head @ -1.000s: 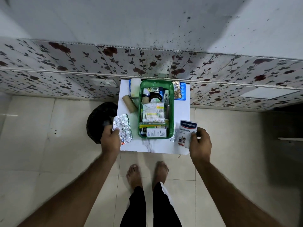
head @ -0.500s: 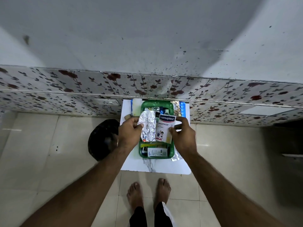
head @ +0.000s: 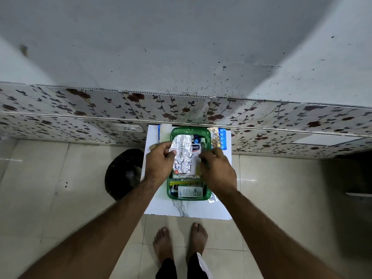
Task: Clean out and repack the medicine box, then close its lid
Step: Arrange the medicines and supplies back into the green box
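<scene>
Both hands have carried their packs from the desk's (head: pixel 201 208) front edge over the green medicine box (head: pixel 208 195). The left hand (head: pixel 161 164) pinches the foil strips (head: pixel 182 153); the right hand (head: pixel 218 170) presses the plaster packet (head: pixel 195 150) down, its grip unclear. Repacking is nearly done.

You see crinkled shiny foil strips (head: pixel 182 154), a glossy green plastic box (head: pixel 208 190), a smooth white bench (head: pixel 201 210), and glossy floor tiles (head: pixel 50 178).
</scene>
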